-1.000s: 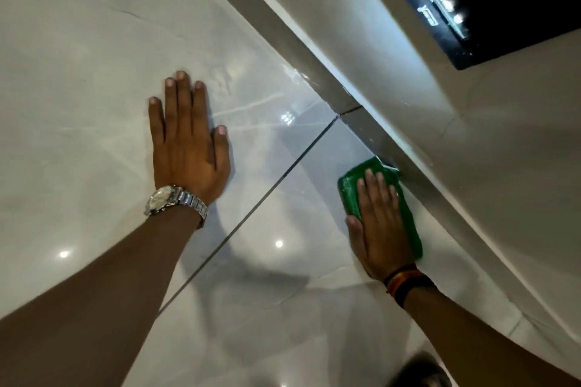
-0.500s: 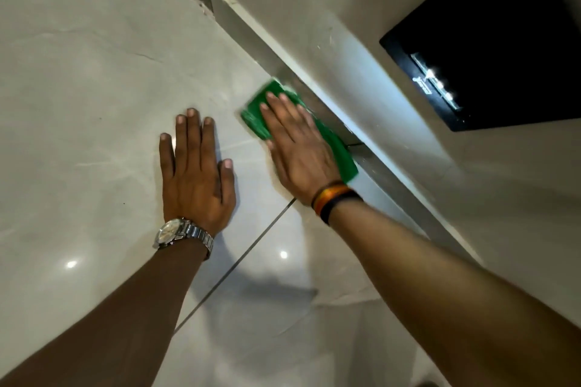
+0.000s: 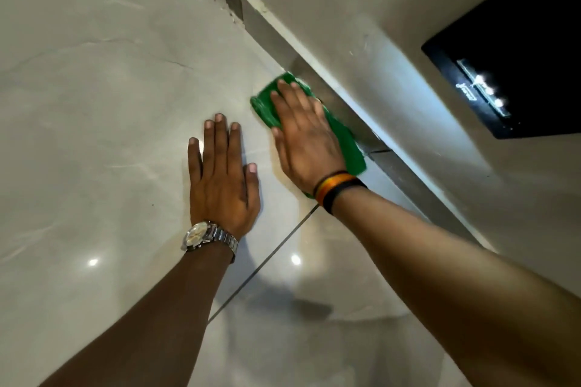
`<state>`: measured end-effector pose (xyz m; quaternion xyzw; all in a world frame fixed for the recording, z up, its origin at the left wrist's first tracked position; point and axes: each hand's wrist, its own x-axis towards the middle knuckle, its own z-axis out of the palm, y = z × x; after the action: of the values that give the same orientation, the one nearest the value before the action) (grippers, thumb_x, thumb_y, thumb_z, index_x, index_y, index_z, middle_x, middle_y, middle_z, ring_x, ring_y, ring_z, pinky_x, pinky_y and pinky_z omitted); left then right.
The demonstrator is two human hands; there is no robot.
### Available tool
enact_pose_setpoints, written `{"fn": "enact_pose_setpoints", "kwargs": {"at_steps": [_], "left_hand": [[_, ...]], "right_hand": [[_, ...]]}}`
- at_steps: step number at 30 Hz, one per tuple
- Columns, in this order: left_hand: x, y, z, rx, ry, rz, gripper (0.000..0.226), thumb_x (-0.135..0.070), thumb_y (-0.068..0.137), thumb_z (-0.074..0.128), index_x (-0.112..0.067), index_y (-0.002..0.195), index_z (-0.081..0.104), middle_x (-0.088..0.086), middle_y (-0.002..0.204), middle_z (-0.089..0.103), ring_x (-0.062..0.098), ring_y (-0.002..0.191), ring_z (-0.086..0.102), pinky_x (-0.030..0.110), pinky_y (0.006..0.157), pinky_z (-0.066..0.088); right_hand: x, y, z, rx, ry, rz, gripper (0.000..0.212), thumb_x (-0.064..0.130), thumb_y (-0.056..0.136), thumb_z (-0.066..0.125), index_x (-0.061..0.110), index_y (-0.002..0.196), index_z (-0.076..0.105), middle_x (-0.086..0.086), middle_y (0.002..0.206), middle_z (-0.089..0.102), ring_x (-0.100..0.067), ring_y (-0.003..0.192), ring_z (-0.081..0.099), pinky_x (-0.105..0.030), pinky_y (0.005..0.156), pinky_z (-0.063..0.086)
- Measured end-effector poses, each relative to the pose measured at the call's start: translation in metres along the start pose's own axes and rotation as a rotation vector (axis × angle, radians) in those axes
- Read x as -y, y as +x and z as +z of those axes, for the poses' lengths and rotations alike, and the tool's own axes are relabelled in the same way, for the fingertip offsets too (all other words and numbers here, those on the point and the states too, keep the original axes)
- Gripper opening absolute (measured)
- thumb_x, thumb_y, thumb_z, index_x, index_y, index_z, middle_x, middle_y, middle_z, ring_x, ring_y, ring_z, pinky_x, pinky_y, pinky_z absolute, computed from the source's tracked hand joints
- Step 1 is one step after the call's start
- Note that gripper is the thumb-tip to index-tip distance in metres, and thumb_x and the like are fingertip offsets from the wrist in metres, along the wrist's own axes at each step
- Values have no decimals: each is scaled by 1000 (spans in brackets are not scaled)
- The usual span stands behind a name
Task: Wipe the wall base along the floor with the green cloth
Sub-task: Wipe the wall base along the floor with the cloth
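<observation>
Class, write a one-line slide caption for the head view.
Right hand presses green cloth against wall base; left hand lies flat on floor.

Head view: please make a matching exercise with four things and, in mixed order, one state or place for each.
1. green cloth
2. left hand
3. wristwatch
4. black panel

A. flat on bare floor tile
B. on the wall
C. pressed under the right hand
D. on the left wrist

Pairs: 1-C, 2-A, 3-D, 4-B
</observation>
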<state>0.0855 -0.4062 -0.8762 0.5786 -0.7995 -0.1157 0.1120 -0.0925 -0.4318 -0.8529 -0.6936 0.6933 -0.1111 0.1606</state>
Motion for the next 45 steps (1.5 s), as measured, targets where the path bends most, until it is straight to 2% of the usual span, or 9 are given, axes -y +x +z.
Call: {"fn": "enact_pose_setpoints", "kwargs": {"at_steps": [6, 16, 25, 27, 30, 34, 36, 40, 45], "left_hand": [[0, -1, -1, -6, 18, 8, 68, -29, 107, 36, -5, 170, 23, 19, 179, 18, 33, 168, 15, 55, 137, 8], [0, 1, 0, 26, 15, -5, 69, -31, 107, 35, -3, 169, 24, 20, 179, 17, 34, 168, 13, 55, 137, 6], [-2, 1, -2, 50, 29, -27, 73, -33, 104, 38, -8, 170, 21, 17, 180, 14, 30, 169, 9, 54, 137, 4], [-3, 1, -2, 52, 36, -15, 72, -32, 105, 38, -6, 170, 21, 18, 180, 14, 31, 169, 8, 55, 137, 5], [-2, 0, -2, 33, 25, -6, 69, -31, 107, 36, -5, 170, 23, 18, 180, 16, 32, 169, 10, 55, 137, 5], [0, 0, -2, 45, 41, 2, 71, -32, 106, 34, -5, 170, 20, 18, 180, 13, 33, 169, 9, 51, 137, 1], [0, 0, -2, 52, 49, -1, 71, -32, 106, 35, -5, 170, 18, 18, 180, 12, 33, 169, 9, 52, 137, 1], [-1, 1, -2, 55, 30, -19, 73, -32, 105, 39, -6, 170, 19, 17, 181, 11, 32, 169, 7, 54, 137, 3], [-2, 1, -1, 63, 39, -14, 72, -32, 105, 35, -5, 170, 20, 18, 180, 13, 33, 169, 10, 55, 137, 4]], "right_hand": [[16, 15, 6, -53, 64, 48, 50, 25, 107, 40, 11, 155, 38, -9, 166, 30, -24, 155, 20, -46, 128, 13], [-10, -53, -3, -27, 39, 179, 46, 27, 107, 37, 13, 151, 42, -8, 163, 35, -23, 154, 24, -34, 127, -1], [42, 50, -3, -115, 266, 103, 40, 8, 107, 40, 7, 145, 52, -12, 154, 50, -25, 146, 40, -36, 124, 24], [49, 29, -13, -207, 402, 182, 35, 15, 108, 38, 11, 138, 55, -9, 140, 60, -22, 128, 55, -31, 108, 44], [48, -16, -28, -308, 495, 253, 23, 16, 107, 40, 12, 122, 58, -3, 115, 58, -9, 101, 55, -17, 87, 44], [11, -38, -59, -232, 581, 470, 26, 12, 104, 50, 11, 126, 63, -2, 117, 69, -15, 107, 65, -38, 96, 52], [0, -44, -75, -154, 315, 361, 39, 11, 101, 50, 13, 139, 58, -5, 131, 68, -22, 118, 66, -41, 102, 53], [14, -62, -68, -81, -76, 1, 45, 22, 106, 42, 7, 147, 49, -15, 150, 53, -27, 140, 49, -42, 118, 39], [-2, -54, -20, 219, -136, 98, 66, 39, 109, 33, 6, 162, 11, -15, 170, 3, -27, 158, -2, -48, 128, 8]]}}
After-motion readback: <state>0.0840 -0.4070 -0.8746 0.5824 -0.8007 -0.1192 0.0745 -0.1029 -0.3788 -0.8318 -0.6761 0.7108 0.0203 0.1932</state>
